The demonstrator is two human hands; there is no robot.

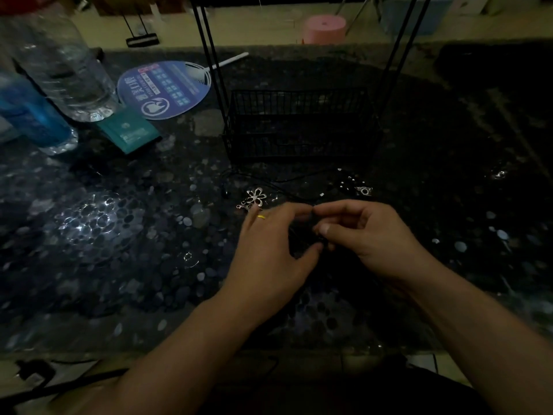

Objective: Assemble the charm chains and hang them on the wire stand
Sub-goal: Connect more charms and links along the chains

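- Tabletop point(125, 283) of dark, glossy stone flecked with pale pebble shapes fills most of the head view; the room is dim, with a paler floor beyond the far edge.
- Wire stand point(299, 127), black, sits at 12 o'clock from the hands: a low mesh basket with thin uprights rising out of the top of the view.
- Flower charm point(256, 196), silver, lies on the table at 11 o'clock from the hands, just beyond the left fingertips.
- Camera charm point(364, 190), small and silver, lies at 1 o'clock, near a scatter of tiny metal bits and a thin black cord point(287, 180) trailing in front of the stand.
- Far left, at 10 o'clock: a clear plastic bottle point(59, 61), a blue bottle point(33, 115), a teal booklet point(130, 131) and a round blue hand fan point(164, 88).
- A pink stool point(324, 29) stands on the floor past the table at 12 o'clock.
- Left hand point(269, 247), with a yellow ring, has its fingers curled inward, fingertips meeting those of the other hand.
- Right hand point(368, 232) is likewise curled, thumb and forefinger drawn together in a pinch.
- Whatever the hands hold between them is too dark to make out.
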